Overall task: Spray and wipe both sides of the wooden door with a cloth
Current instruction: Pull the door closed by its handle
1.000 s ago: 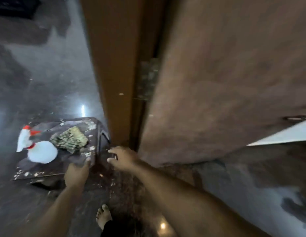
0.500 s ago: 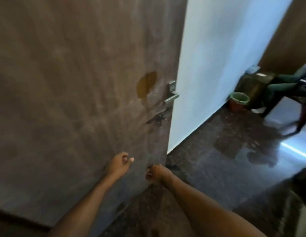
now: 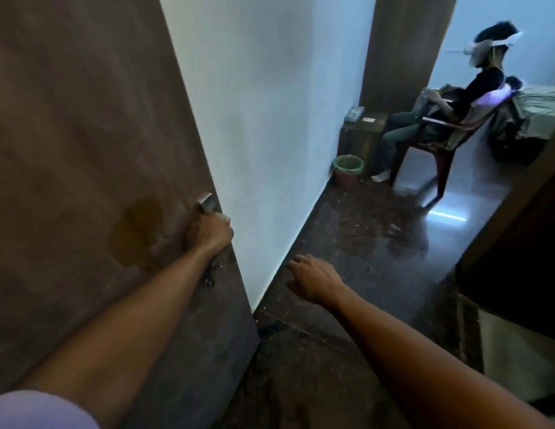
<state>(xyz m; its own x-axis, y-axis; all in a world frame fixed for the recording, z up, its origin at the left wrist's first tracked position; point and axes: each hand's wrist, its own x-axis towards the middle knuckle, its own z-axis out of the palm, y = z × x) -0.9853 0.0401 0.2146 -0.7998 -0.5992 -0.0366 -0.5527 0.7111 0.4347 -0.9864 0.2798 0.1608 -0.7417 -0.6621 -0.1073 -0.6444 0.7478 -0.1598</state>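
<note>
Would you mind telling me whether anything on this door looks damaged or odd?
Yes: a yellowish-brown patch mars the wooden door, just left of the handle that the left hand grips; it looks like a stain or worn finish.

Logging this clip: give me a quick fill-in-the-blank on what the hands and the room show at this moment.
1. The left hand holds the wooden door by its metal ____.
2. The right hand is open over the floor and holds ____.
3. The bin by the wall has a ____ liner.
4. The person in the background sits on a ____.

Missing words: handle; nothing; green; chair.
</note>
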